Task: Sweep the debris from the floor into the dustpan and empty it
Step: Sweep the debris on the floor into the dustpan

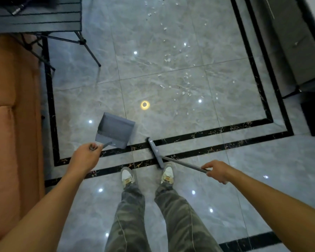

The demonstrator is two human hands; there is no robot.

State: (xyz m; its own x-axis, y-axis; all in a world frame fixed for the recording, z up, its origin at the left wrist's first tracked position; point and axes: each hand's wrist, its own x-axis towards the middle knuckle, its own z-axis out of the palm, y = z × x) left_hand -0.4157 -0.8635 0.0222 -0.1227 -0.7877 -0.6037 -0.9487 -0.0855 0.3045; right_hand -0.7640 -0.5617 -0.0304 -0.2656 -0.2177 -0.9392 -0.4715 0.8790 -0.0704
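1. Left forearm [44, 206] and right forearm [271, 202]: bare, stretched forward and down over camouflage trousers [131, 215] and pale shoes [127, 176]
2. Left grip [85, 155]: curled round the handle end of the grey dustpan [115, 131]. The pan is near left with its mouth turned far; no scraps show inside. Whether it touches the floor [225, 110] cannot be told. Judged held out sideways to stay clear of the broom
3. Right grip [217, 170]: wrapped round the broom handle [182, 163]. The broom head [155, 153] lies across the black border strips, just beside the right shoe, bristles down. Judged drawn in close, ready to reach out
4. Debris [167, 60]: small white scraps strewn far and right of centre, well apart from both tools. Sweeping judged barely begun
5. Surroundings: orange sofa [7, 124] left; dark slatted worktop [35, 17] far left; grey cabinet [289, 42] far right
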